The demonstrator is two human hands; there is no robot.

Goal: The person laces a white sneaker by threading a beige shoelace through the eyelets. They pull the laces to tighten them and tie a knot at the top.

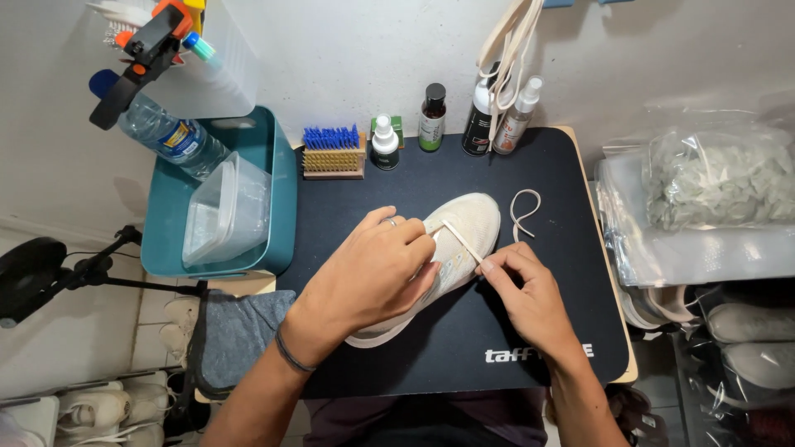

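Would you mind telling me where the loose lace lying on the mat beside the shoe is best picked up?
Probably at the crossing just below its loop. The loose lace lies flat on the black mat, right of the shoe's toe, with its two strands meeting there. Coming from above and the right seems best, since that side is open and the right hand is nearest.

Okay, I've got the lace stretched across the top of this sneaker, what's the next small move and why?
Probably draw the lace snug with the right hand. That hand pinches one end at the sneaker's side, while the left hand holds the other end over the eyelets, so the strand lies straight across the front. A loose loop of lace lies on the black mat.
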